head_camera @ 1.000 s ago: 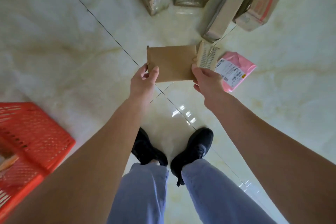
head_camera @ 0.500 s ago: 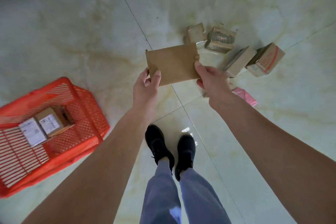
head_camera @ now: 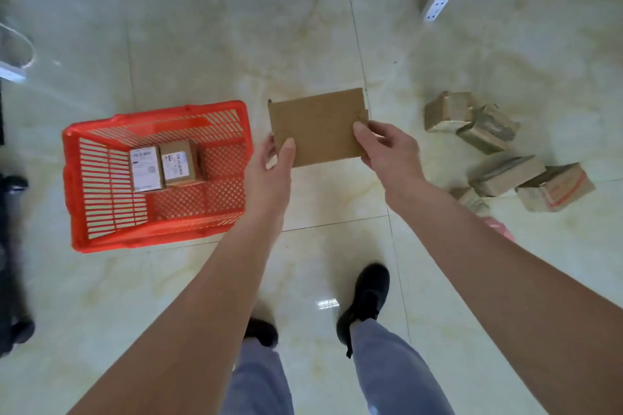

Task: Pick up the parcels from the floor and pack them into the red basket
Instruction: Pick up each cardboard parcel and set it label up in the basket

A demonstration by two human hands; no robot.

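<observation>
Glossy cream marble-pattern tiled floor carries a red slotted plastic basket at left, a cluster of brown cardboard parcels at right, and a pink plastic mailer near them.

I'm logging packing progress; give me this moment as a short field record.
held item: flat brown parcel, in both hands
left hand: grip on its lower left corner
right hand: grip on its right edge
red basket: on the floor, left of the parcel
in basket: two labelled boxes, side by side
still on floor: cluster of parcels at right
</observation>
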